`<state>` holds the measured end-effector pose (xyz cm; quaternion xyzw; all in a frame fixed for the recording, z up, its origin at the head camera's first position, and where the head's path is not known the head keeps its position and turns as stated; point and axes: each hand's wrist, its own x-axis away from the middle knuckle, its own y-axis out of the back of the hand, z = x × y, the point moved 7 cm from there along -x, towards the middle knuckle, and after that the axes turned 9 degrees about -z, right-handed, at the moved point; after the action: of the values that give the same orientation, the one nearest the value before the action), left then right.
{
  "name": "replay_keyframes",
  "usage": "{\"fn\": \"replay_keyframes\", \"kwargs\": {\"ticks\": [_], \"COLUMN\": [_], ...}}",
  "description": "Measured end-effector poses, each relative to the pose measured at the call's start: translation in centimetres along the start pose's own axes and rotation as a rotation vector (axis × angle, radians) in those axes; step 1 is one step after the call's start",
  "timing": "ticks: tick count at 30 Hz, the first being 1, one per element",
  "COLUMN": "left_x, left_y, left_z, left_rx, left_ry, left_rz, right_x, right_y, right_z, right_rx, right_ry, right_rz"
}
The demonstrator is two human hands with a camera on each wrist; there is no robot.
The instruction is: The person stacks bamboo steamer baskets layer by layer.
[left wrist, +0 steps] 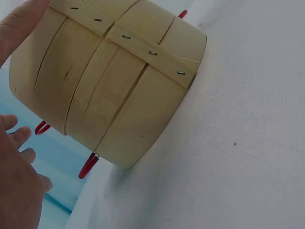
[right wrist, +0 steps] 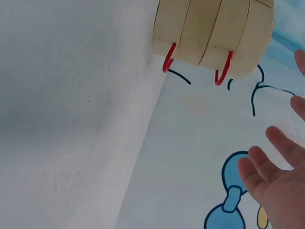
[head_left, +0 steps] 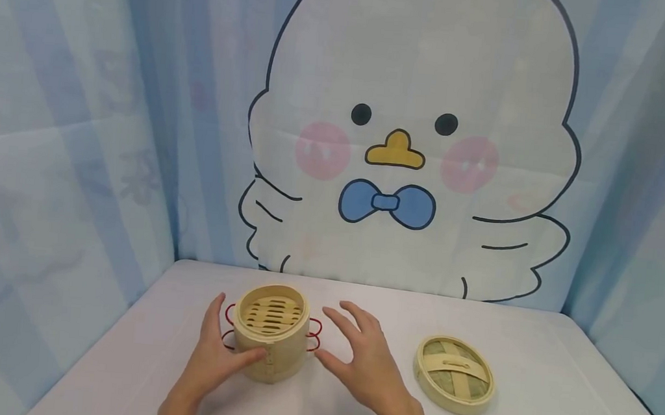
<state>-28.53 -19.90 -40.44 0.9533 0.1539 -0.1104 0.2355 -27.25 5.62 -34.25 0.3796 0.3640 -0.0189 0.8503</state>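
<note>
"Bamboo steamer (head_left: 283, 344): where does it stand?"
"Upright on the table (head_left: 539, 334), left grip (head_left: 212, 357) loosely spread beside it, thumb perhaps touching; right grip (head_left: 363, 366) unclenched, near the red handles (right wrist: 228, 67)."

Operator: Are markings legible on the steamer (head_left: 276, 341) or on the lid (head_left: 455, 376) to its right?
Technician: No text, label, brand or number can be read on either, nor on the printed curtain (head_left: 388, 251) behind the steamer.
</note>
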Motion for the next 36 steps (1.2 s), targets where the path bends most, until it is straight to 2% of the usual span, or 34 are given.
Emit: {"fn": "replay_keyframes", "kwargs": {"ticks": [3,11,18,25,36], "left_x": [-0.1,0.0,0.1,0.0,0.0], "left_y": [0.0,-0.3,-0.8,-1.0,-1.3], "left_z": [-0.5,-1.3,-1.8,-1.7,-1.5], "left_rx": [-0.008,-0.019,-0.030,-0.068,-0.048], "left_ry": [0.003,-0.045,-0.072,-0.061,-0.078], "left_rz": [-0.003,-0.018,-0.018,-0.018,-0.016], "right_x": [0.1,0.5,0.8,1.2,1.8], "right_y": [0.5,2.1,3.6,4.8,6.7], "right_z": [-0.4,-1.3,-2.6,-4.5,-6.7], "right_rx": [0.009,0.017,0.065,0.097,0.129], "right_ry": [-0.014,-0.064,-0.066,-0.126,-0.157], "right_rz": [-0.009,-0.052,-0.109,-0.094,-0.112]}}
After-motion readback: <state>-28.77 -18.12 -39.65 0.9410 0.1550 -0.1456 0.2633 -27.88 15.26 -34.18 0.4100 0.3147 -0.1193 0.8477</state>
